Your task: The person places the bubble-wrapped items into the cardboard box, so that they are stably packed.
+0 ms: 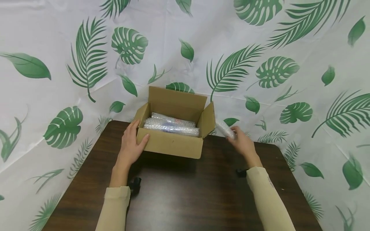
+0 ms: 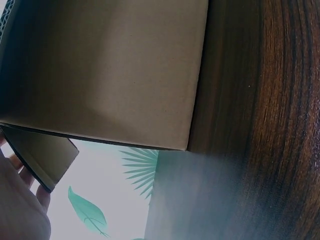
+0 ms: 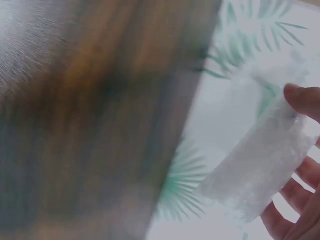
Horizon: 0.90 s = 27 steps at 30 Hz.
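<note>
An open cardboard box [image 1: 170, 143] stands at the far side of the table, flaps up. Several bubble-wrapped bundles [image 1: 173, 127] lie inside it. My left hand [image 1: 133, 144] grips the box at its front left corner, thumb on the front wall and fingers along the left flap [image 2: 47, 152]. Right of the box, my right hand [image 1: 242, 142] holds a bubble-wrapped roll [image 3: 260, 165] between thumb and fingers. The roll [image 1: 224, 128] slants up and to the left, near the right flap [image 1: 208, 120]. What the wrap encloses is hidden.
Dark wood-grain table [image 1: 173, 192] extends from the box toward me. A white curtain with green leaf prints [image 1: 185, 73] hangs close behind the box and around the table's sides. Black straps with small devices [image 1: 135, 185] sit at both wrists.
</note>
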Tool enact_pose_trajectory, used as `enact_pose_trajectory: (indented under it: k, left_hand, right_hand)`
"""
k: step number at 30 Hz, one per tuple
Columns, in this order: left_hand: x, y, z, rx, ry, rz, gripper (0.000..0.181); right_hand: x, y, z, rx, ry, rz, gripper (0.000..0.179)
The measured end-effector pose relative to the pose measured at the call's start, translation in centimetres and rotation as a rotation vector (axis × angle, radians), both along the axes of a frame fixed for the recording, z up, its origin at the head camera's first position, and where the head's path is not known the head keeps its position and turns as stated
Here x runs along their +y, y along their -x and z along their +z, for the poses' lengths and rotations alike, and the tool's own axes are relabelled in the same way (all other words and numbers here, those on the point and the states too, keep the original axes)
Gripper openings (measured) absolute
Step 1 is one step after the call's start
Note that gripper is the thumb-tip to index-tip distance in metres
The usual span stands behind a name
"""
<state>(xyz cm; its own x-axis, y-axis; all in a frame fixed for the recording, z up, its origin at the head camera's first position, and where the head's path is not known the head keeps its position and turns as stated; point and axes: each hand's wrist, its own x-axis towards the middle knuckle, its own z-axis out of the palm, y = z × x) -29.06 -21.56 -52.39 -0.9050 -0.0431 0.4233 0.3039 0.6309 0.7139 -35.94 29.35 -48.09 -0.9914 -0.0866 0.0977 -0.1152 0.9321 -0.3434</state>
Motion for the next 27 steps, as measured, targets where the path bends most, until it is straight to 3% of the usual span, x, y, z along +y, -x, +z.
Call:
enact_pose_trajectory:
  k: [8, 18, 27]
  left_hand:
    - [0.2, -0.6, 0.1, 0.012, -0.002, 0.008, 0.078]
    - [0.0, -0.9, 0.1, 0.036, -0.001, 0.014, 0.077]
    - [0.3, -0.6, -0.3, 0.045, -0.002, 0.007, 0.077]
  right_hand:
    - [-0.6, -1.5, 5.5, 0.164, 0.031, -0.006, 0.058]
    - [-4.0, -2.9, 10.9, 0.496, 0.112, 0.038, 0.049]
    - [-8.2, -3.7, 14.9, 0.584, 0.087, 0.137, 0.050]
